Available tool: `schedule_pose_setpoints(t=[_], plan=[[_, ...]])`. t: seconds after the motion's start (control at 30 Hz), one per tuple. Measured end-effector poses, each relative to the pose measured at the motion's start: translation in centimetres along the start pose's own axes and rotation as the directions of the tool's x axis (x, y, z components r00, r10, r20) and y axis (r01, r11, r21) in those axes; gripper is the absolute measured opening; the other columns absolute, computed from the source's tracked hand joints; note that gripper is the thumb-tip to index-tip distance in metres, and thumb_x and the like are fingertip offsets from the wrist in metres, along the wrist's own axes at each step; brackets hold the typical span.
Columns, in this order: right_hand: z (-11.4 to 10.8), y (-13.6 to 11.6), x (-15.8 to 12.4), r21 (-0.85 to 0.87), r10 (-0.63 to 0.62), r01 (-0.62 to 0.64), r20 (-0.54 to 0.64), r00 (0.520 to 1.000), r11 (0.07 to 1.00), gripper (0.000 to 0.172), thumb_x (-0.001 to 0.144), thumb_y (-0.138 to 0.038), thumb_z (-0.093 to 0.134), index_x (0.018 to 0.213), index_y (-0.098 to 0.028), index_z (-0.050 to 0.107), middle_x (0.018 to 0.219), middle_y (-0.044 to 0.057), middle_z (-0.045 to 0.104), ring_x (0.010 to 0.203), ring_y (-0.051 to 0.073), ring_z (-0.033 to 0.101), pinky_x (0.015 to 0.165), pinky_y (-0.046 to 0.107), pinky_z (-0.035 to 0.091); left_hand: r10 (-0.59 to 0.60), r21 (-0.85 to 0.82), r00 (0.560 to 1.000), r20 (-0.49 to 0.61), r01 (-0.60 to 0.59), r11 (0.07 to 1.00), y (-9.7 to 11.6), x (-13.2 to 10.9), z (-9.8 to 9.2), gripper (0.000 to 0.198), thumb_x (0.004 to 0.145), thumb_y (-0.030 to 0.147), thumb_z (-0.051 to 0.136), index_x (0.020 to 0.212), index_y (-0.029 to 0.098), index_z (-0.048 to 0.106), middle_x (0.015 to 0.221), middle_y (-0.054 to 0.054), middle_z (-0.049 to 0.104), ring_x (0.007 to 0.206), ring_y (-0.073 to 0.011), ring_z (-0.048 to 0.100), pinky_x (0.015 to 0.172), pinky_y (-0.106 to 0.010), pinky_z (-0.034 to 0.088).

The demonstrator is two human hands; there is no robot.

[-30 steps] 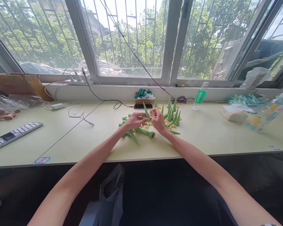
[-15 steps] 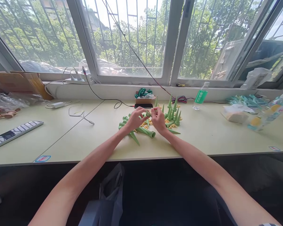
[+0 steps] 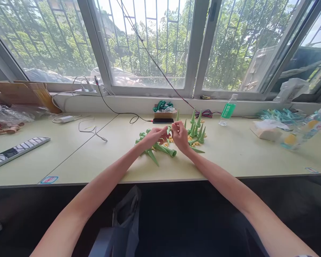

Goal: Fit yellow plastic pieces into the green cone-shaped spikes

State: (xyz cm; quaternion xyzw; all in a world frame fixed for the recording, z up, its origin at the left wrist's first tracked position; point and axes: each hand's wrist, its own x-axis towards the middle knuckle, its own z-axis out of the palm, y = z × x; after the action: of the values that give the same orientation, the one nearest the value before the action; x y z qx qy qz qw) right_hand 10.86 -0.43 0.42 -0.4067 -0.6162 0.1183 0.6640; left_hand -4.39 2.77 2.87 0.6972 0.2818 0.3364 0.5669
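Over the middle of the table my left hand [image 3: 155, 137] is closed around a green cone [image 3: 168, 129], its end showing above the fingers. My right hand [image 3: 180, 136] is pinched close beside that end; what its fingertips hold is too small to make out. Beneath and around both hands lie small yellow pieces [image 3: 171, 146] in a loose pile. Several green cones [image 3: 166, 150] lie on their sides below and left of my hands. To the right of my right hand, more green cones [image 3: 198, 125] stand upright with points up.
Behind my hands are a black phone [image 3: 163, 120] and a small box [image 3: 164, 113] with green wrappers. A water bottle [image 3: 227, 111] stands right of them, with a tissue pack [image 3: 269, 130] farther right. Cables [image 3: 93, 132] and a large phone-like device [image 3: 17, 152] lie left.
My left hand has turned and its fingers have closed more around the green cone, tipping its end upward. My right hand stays almost in place beside it.
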Motion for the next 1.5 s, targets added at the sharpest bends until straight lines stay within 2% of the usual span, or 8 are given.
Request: schedule_pose_setpoints(t=[0.23,0.4,0.6,0.87,1.03,1.2,1.37,1.5], plan=[[0.1,0.6,-0.1,0.063,0.038,-0.039,0.015,0.999,0.997,0.027,0.097,-0.051,0.047,0.091,-0.024,0.044,0.062,-0.004,0.05,0.049,0.013,0.045,0.049,0.027,0.04,0.075,0.004,0.996,0.043,-0.075,0.997,-0.6,0.0,-0.4,0.048,0.078,0.059,0.07,0.072,0.012,0.064,0.065,-0.001,0.055,0.05,-0.0062,0.047,0.046,-0.02,0.038],[0.2,0.3,-0.1,0.076,0.104,-0.106,0.023,0.994,0.992,0.027,0.096,-0.05,0.048,0.09,-0.024,0.043,0.057,-0.006,0.046,0.045,0.012,0.041,0.046,0.026,0.036,0.208,0.141,0.978,-0.022,-0.203,0.969,-0.9,-0.1,-0.4,0.042,0.075,0.052,0.075,0.067,0.014,0.06,0.057,0.001,0.052,0.049,-0.0073,0.048,0.048,-0.02,0.039],[0.2,0.3,0.0,0.077,0.15,-0.152,0.026,0.988,0.985,0.025,0.095,-0.048,0.05,0.092,-0.023,0.044,0.057,-0.005,0.048,0.046,0.012,0.045,0.045,0.026,0.035,0.272,0.18,0.959,-0.086,-0.253,0.95,-0.6,-0.3,0.0,0.041,0.069,0.05,0.08,0.069,0.015,0.06,0.055,0.003,0.049,0.048,-0.0071,0.045,0.046,-0.021,0.038],[0.3,0.7,0.2,0.12,0.181,-0.188,0.062,0.981,0.975,0.022,0.094,-0.045,0.05,0.092,-0.023,0.045,0.058,-0.005,0.052,0.045,0.012,0.046,0.044,0.024,0.034,0.498,0.465,0.856,-0.14,-0.387,0.796,-0.9,0.1,-0.3,0.038,0.071,0.051,0.078,0.076,0.015,0.066,0.083,-0.002,0.058,0.065,-0.0095,0.059,0.054,-0.019,0.048],[0.3,0.7,0.2,0.098,0.176,-0.18,0.051,0.983,0.979,0.023,0.095,-0.045,0.049,0.09,-0.023,0.045,0.061,-0.004,0.052,0.047,0.012,0.047,0.045,0.024,0.035,0.535,0.576,0.836,-0.122,-0.379,0.724,-0.6,0.1,-0.2,0.038,0.076,0.052,0.074,0.088,0.016,0.071,0.092,-0.005,0.06,0.066,-0.0087,0.059,0.057,-0.02,0.051],[0.5,0.7,0.1,0.081,0.155,-0.157,0.031,0.987,0.984,0.028,0.096,-0.05,0.047,0.091,-0.023,0.045,0.061,-0.004,0.051,0.048,0.012,0.046,0.047,0.025,0.036,0.44,0.484,0.883,-0.163,-0.317,0.816,-0.7,0.4,-0.2,0.04,0.073,0.048,0.077,0.095,0.017,0.067,0.093,-0.005,0.062,0.066,-0.0098,0.059,0.052,-0.02,0.05],[0.4,1.1,0.1,0.063,0.142,-0.14,-0.019,0.99,0.988,0.032,0.096,-0.055,0.045,0.093,-0.023,0.044,0.059,-0.005,0.05,0.048,0.012,0.045,0.049,0.026,0.036,0.191,0.171,0.965,-0.18,-0.16,0.972,-0.5,0.4,-0.5,0.041,0.071,0.052,0.077,0.081,0.015,0.064,0.07,-0.003,0.06,0.061,-0.0125,0.059,0.046,-0.021,0.048],[0.3,1.2,0.0,0.061,0.119,-0.12,0.023,0.993,0.991,0.034,0.096,-0.057,0.045,0.095,-0.023,0.044,0.061,-0.004,0.051,0.05,0.013,0.048,0.05,0.026,0.038,-0.046,-0.062,0.997,-0.062,0.042,0.997,-0.2,0.5,-0.5,0.054,0.077,0.065,0.067,0.072,0.012,0.065,0.071,-0.008,0.064,0.055,-0.012,0.059,0.04,-0.02,0.041]])
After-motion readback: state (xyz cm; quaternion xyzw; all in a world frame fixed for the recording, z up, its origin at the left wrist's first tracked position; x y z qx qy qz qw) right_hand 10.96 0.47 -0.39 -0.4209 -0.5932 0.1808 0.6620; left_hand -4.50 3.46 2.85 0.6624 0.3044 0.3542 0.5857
